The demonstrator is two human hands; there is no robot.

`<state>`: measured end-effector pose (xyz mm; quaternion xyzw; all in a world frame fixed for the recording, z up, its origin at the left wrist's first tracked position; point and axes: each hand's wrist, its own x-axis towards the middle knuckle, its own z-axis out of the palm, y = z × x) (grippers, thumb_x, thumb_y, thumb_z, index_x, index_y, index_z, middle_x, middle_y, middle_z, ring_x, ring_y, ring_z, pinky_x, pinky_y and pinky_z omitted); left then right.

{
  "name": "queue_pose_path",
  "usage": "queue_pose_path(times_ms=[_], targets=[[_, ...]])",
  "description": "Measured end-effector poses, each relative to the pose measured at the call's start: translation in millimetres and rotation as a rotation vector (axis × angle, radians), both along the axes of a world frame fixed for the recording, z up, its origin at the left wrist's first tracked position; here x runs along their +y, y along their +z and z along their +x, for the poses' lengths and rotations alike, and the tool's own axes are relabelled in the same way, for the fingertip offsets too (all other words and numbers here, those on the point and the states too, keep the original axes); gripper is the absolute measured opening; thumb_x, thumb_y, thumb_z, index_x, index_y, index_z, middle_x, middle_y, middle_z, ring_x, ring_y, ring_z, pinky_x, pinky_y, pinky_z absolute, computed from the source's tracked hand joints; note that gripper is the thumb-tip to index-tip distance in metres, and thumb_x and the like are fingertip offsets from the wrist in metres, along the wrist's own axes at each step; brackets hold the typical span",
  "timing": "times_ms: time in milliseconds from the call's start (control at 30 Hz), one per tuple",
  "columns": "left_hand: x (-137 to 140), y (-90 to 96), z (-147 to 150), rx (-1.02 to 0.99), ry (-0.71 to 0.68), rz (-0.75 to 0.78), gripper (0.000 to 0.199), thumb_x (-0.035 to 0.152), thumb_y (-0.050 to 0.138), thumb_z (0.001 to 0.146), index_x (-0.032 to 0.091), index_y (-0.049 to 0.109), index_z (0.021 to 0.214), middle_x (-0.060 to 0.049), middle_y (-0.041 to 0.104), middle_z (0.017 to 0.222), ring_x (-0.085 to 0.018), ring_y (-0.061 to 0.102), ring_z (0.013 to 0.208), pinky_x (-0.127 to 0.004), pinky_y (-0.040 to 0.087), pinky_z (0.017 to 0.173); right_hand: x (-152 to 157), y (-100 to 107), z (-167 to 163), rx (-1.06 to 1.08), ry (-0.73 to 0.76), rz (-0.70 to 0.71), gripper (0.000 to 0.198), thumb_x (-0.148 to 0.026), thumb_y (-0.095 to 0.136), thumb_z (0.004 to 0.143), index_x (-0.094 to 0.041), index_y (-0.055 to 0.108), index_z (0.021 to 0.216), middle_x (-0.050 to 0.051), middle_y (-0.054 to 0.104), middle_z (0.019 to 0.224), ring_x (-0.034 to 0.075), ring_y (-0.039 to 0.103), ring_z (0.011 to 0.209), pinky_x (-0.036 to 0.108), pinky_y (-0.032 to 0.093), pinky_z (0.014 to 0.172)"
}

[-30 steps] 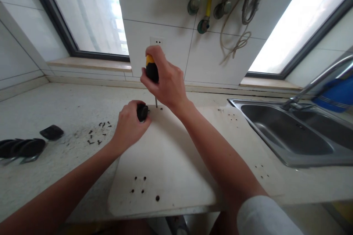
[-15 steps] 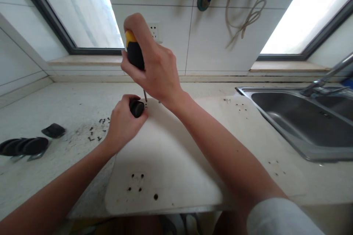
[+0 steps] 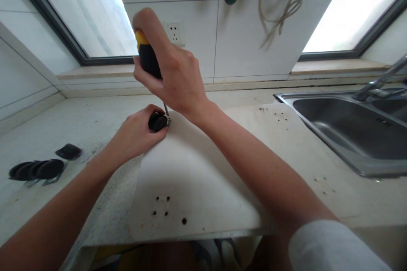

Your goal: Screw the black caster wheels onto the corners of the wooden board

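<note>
My right hand (image 3: 171,67) is wrapped round the yellow and black handle of a screwdriver (image 3: 150,60). Its thin shaft points down to the far left corner of a white board (image 3: 197,178); the tip is beside a caster's mounting plate. My left hand (image 3: 140,131) grips that black caster (image 3: 158,122) from the left, at the same corner. Groups of screw holes (image 3: 161,206) mark the board's near left and right parts. Whether a screw sits under the tip is too small to tell.
Several black casters (image 3: 49,169) lie in a row on the counter at left, with a black piece (image 3: 68,151) beside them. A steel sink (image 3: 343,127) is set in at right. Behind stands a tiled wall with a socket (image 3: 174,34) and a looped cord (image 3: 289,6).
The view has shifted slightly. My left hand has turned flatter, and its forearm now covers the loose screws on the counter. The screwdriver tip and caster are now closer together.
</note>
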<state>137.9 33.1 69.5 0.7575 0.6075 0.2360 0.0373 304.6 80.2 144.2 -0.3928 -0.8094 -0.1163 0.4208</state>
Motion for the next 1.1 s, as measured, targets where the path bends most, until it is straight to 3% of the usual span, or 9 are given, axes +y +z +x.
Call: queue_pose_path(times_ms=[267,433,633,1100], targets=[[-1.0,-1.9,4.8,0.067,0.044,0.080,0.038,0.049,0.066,0.089,0.025,0.072,0.117,-0.014,0.083,0.120,-0.042,0.078,0.114,-0.054,0.060,0.103,-5.1,3.6,0.6,-0.009,0.006,-0.071,0.056,-0.034,0.046,0.120,-0.022,0.045,0.175,0.004,0.073,0.134,0.022,0.070,0.118,0.029,0.056,0.095],[0.1,-5.1,5.2,0.043,0.064,0.085,0.038,0.048,0.068,0.089,0.026,0.072,0.119,-0.014,0.083,0.120,-0.044,0.078,0.114,-0.056,0.061,0.102,0.1,-3.2,2.6,0.034,0.077,0.020,0.060,-0.035,0.045,0.116,-0.030,0.046,0.175,0.003,0.078,0.126,0.022,0.072,0.108,0.031,0.055,0.092],[1.0,-7.3,5.7,0.016,0.066,0.088,0.040,0.048,0.071,0.086,0.028,0.072,0.121,-0.014,0.083,0.121,-0.044,0.077,0.115,-0.058,0.061,0.103,4.8,-11.0,-3.1,0.027,0.028,0.061,0.062,-0.027,0.041,0.117,-0.028,0.040,0.178,0.003,0.077,0.125,0.021,0.070,0.106,0.030,0.053,0.091],[0.2,-8.6,6.2,0.034,0.079,0.085,0.038,0.047,0.071,0.089,0.025,0.071,0.119,-0.015,0.083,0.120,-0.043,0.078,0.114,-0.056,0.061,0.104,-2.3,-8.2,-1.7,0.005,0.074,0.011,0.052,-0.031,0.047,0.117,-0.022,0.051,0.169,0.003,0.077,0.127,0.022,0.073,0.110,0.033,0.051,0.087]])
